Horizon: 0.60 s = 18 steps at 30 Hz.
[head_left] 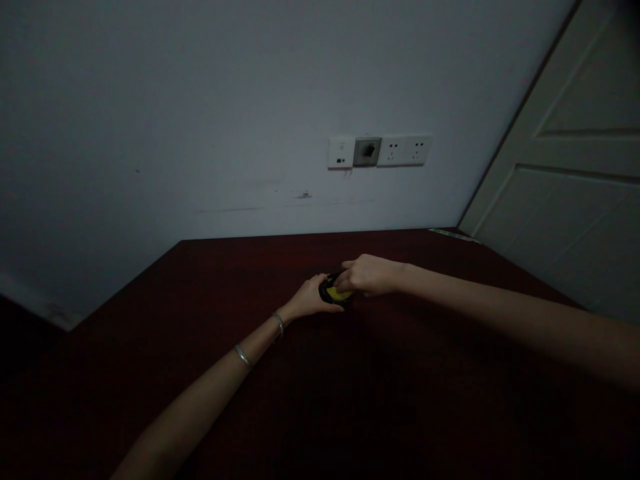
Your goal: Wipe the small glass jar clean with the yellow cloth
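Observation:
A small rounded black object with a yellow face (339,293), its kind hard to make out in the dim light, is at the middle of the dark red table (240,267). My left hand (311,298) is closed around its left side, thumb along the near edge. From the right, my right hand (369,275) reaches over it with curled fingers pressed on the yellow face and upper edge. The fingers hide part of the object. Two silver bracelets (243,357) circle my left forearm and wrist.
Behind the table rises a pale wall (240,100) with a row of socket plates (404,151) and a grey plate (367,152). At the right stands a panelled door (575,220). A thin pale strip (454,235) lies at the table's far right edge.

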{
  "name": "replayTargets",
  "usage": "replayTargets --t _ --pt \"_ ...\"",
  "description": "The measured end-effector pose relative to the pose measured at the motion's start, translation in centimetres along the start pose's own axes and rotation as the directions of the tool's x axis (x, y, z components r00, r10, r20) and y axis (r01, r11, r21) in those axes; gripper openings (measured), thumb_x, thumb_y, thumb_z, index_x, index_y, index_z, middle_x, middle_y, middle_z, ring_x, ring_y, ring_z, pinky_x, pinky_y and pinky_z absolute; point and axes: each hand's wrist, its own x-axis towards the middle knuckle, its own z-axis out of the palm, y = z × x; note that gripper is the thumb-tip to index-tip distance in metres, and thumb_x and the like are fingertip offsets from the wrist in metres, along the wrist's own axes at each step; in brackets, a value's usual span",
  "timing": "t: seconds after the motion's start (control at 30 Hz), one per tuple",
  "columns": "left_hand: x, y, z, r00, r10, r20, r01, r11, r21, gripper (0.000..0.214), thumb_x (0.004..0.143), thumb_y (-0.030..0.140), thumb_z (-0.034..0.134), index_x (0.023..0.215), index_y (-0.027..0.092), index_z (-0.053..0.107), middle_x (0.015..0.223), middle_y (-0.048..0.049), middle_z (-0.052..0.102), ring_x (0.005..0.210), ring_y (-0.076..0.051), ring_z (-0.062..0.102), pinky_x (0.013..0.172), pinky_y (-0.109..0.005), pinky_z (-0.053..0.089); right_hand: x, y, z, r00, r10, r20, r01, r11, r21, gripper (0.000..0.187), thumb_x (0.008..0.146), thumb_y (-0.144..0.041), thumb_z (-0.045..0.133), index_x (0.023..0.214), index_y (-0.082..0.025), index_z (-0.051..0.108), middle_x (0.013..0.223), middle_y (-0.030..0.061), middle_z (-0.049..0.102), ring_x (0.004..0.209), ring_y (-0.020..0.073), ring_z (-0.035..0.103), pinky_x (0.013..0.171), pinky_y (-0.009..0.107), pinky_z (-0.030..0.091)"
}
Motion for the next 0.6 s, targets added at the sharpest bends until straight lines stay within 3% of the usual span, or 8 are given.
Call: replayTargets --t 0.17,0.3,0.43,0.6 --pt "0.1 -0.1 0.0 1.0 -0.018 0.017 0.018 0.999 -0.034 0.077 0.048 0.046 0.085 0.111 0.014 0.056 0.107 -0.0105 0.062 0.096 -0.028 0.06 0.083 -0.039 0.049 1.3 0.0 -0.7 0.996 -0.029 0.086 0.029 1.0 0.003 0.027 0.068 -0.003 0.063 0.082 -0.025 0.069 0.093 0.0008 0.071 0.083 0.0171 0.055 0.057 0.024 0.035" --pt "0.1 -0.5 0.2 1.0 -0.007 -0.009 0.007 1.0 -0.016 0.074 0.047 0.046 0.085 0.109 0.015 0.058 0.106 -0.0092 0.056 0.097 -0.026 0.057 0.086 -0.039 0.048 2.4 0.1 -0.7 0.974 0.131 0.183 -0.152 0.983 0.105 0.021 0.065 -0.002 0.062 0.076 -0.02 0.068 0.085 0.0035 0.071 0.086 0.017 0.059 0.064 0.024 0.04" --pt "0.2 -1.2 0.4 0.999 0.045 -0.008 -0.045 0.999 -0.002 0.074 0.049 0.047 0.084 0.111 0.016 0.058 0.102 -0.0073 0.052 0.095 -0.024 0.055 0.087 -0.04 0.048 3.8 -0.1 -0.1 0.913 0.308 0.269 -0.364 0.911 0.194 0.013 0.059 -0.007 0.068 0.058 -0.019 0.062 0.064 0.0022 0.064 0.076 0.0183 0.063 0.066 0.027 0.044" --pt "0.4 -1.6 0.5 0.999 0.052 -0.015 -0.052 0.999 -0.008 0.074 0.05 0.048 0.084 0.11 0.014 0.058 0.1 -0.008 0.054 0.097 -0.027 0.055 0.086 -0.042 0.049 6.7 -0.2 0.4 0.799 0.386 0.46 -0.541 0.796 0.271 0.015 0.06 -0.022 0.071 0.051 -0.019 0.059 0.044 -0.0015 0.052 0.048 0.0143 0.056 0.052 0.028 0.045"
